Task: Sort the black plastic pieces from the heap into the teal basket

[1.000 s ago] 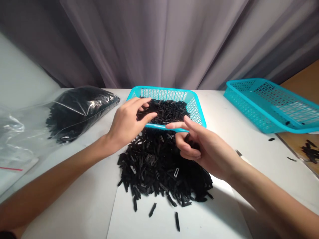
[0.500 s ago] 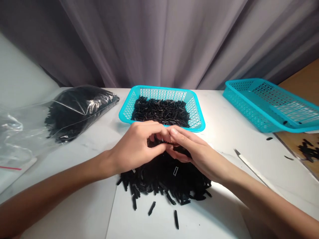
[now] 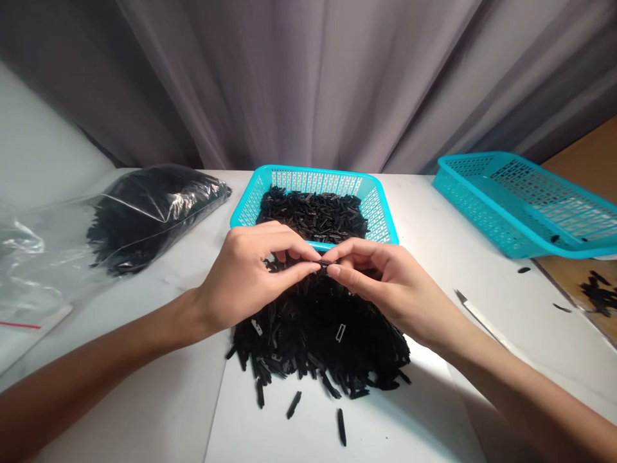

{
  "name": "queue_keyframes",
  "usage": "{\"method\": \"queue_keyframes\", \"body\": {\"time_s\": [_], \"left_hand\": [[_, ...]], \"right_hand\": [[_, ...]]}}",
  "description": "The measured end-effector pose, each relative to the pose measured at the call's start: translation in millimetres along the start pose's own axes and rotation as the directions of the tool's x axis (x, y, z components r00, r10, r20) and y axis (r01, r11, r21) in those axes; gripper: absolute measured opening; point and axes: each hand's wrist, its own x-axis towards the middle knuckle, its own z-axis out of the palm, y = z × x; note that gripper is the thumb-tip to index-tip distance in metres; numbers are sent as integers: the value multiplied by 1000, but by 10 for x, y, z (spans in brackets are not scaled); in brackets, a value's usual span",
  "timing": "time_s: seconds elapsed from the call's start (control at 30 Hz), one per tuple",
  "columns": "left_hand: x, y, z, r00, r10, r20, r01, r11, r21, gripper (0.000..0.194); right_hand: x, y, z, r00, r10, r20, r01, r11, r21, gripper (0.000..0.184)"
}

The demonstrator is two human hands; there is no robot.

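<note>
Between the fingertips of both hands is a small, narrow black piece (image 3: 324, 263), possibly plastic or rubber. My left hand (image 3: 255, 273) pinches its left end between thumb and fingers. Thumb and forefinger of my right hand (image 3: 385, 276) close on its right end. Below the hands lies a heap of similar black pieces (image 3: 313, 347) on a white sheet (image 3: 270, 431), with a pale rectangular outline showing on one of them. Just behind my fingers stands a turquoise basket (image 3: 385, 212) holding many such pieces.
A clear plastic bag (image 3: 159, 199) filled with black pieces lies at the left. At the right are a second turquoise basket (image 3: 511, 238), a white-handled craft knife (image 3: 486, 325) and dark bits on a brown surface (image 3: 573, 283). A grey curtain (image 3: 299, 83) hangs behind.
My hands have drawn apart, the left one moving leftward and up, the right one to the right. The thin piece now shows between the fingertips.
</note>
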Motion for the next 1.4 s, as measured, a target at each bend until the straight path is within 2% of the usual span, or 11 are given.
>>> {"method": "queue_keyframes", "body": {"time_s": [0.2,0.6,1.1,1.17,1.23,1.27,1.33,1.4], "left_hand": [[-4,10,-16,1000,17,-11,-18,999,-30,9],[-15,59,-11,999,-24,-23,23,1000,-18,9],[-12,14,0,999,16,-30,-18,999,-39,10],[6,-92,5,996,-3,-94,7,999,42,8],[31,-238,15,984,-50,-169,77,985,154,4],[43,-306,21,979,-84,-184,121,973,198,9],[53,-381,38,978,-137,-158,170,960,222,29],[39,-334,56,992,-101,-81,114,977,181,30]], "right_hand": [[1,-22,-24,1000,-12,-1,12,999,-44,24],[-1,-23,-46,996,-78,-33,75,993,-93,9],[20,17,-45,997,-64,-33,63,997,-38,9],[18,26,-40,998,-27,-48,29,999,33,15],[18,33,-27,997,68,-36,-60,978,199,23],[18,36,-18,992,128,-6,-121,947,299,27],[20,40,9,969,227,97,-246,850,465,35],[22,47,43,947,268,175,-320,775,545,44]]}}
